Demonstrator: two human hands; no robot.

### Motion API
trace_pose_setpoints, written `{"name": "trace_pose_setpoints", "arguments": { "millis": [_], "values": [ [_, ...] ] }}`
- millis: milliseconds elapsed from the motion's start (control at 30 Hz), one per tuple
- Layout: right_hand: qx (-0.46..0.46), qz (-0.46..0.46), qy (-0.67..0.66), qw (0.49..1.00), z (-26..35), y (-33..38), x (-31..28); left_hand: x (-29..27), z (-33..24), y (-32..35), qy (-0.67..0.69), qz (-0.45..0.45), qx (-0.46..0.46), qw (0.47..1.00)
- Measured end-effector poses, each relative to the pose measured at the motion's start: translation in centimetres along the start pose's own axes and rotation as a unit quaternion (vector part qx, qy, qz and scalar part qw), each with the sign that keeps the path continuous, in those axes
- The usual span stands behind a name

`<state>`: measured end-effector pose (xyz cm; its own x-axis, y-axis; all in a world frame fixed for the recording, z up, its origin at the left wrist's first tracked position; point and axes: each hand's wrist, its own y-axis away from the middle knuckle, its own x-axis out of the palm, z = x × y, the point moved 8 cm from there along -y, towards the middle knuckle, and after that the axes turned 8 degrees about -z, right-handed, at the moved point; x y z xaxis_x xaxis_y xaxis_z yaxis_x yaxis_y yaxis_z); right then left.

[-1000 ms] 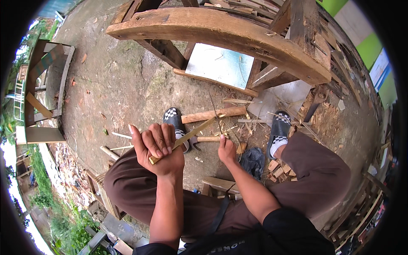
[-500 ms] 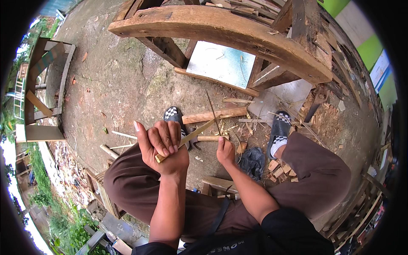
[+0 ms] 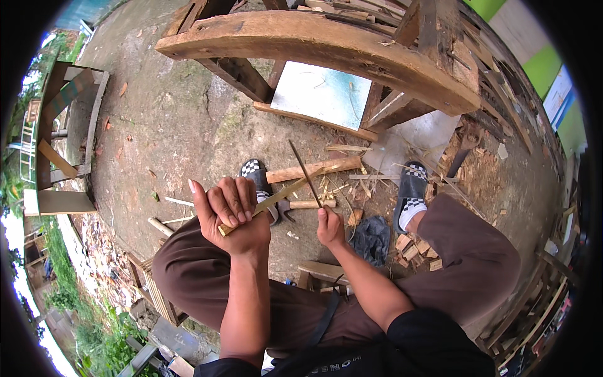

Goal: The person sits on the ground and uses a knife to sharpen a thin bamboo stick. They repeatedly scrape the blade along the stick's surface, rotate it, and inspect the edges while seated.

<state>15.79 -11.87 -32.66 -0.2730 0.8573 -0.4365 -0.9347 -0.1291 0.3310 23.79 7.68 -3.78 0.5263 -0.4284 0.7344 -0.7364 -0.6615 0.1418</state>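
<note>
My left hand is closed round a narrow bamboo strip, which slants up and away to the right. In my right hand is a knife with a long, thin, dark blade pointing up and to the left; the fist hides its handle. The blade crosses the strip near the strip's far end. Whether they touch, I cannot tell. Below them on the ground lies a claw hammer with a wooden handle, beside a thick piece of wood.
Ahead stands a heavy wooden bench with a whitish-blue board beneath it. Shavings and a black plastic bag lie between my feet, near small wood blocks. A wooden frame stands at the far left.
Both hands have shifted slightly left in view, still holding the strip and the knife. The blade has swung to lean further left across the strip.
</note>
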Motion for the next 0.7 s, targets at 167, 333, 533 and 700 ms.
{"name": "trace_pose_setpoints", "arguments": {
  "millis": [167, 333, 533, 700],
  "values": [
    [0.234, -0.036, 0.116, 0.965, -5.8, 1.6, -1.7, -0.2, -0.2, -0.4, -0.001, -0.016, -0.001, 1.000],
    [0.169, -0.005, 0.100, 0.981, -4.7, 1.1, -0.5, 0.4, -0.2, -0.1, -0.007, 0.012, 0.013, 1.000],
    [0.249, 0.011, 0.149, 0.957, -8.9, 1.9, -1.8, -0.5, -0.7, -0.4, 0.004, 0.032, 0.012, 0.999],
    [0.352, -0.001, 0.058, 0.934, -9.1, 2.8, -0.5, 0.2, -2.4, 0.8, -0.011, 0.055, 0.126, 0.991]
  ]
}}
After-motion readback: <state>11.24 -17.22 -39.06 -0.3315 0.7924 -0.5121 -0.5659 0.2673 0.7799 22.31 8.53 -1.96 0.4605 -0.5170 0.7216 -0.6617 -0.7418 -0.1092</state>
